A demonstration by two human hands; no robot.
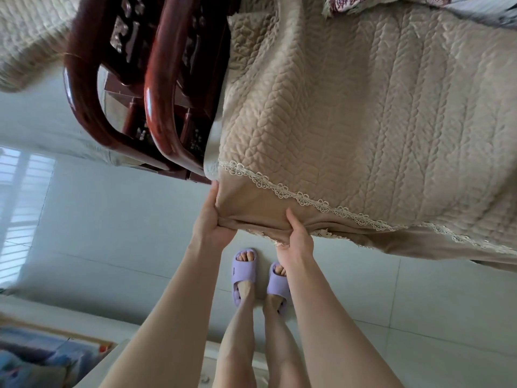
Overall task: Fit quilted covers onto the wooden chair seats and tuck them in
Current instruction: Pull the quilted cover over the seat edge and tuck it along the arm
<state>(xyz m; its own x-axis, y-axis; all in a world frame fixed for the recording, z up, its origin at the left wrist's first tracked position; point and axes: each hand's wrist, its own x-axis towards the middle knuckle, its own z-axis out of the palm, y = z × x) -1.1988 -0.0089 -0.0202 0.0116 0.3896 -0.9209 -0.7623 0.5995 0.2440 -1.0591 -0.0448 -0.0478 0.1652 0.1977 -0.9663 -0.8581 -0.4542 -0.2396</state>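
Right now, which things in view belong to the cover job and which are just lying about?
Job: quilted cover, wooden armrests, left hand and right hand, both gripping the cover's front hem.
Not the job: patterned cushion at the top, purple slippers on the feet, tiled floor.

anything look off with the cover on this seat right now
Yes. The front flap of the cover is bunched into a fold where the left hand and right hand grip it, below the lace trim. Beside the armrest, its edge is turned up, showing the pale underside. It is not tucked in there yet.
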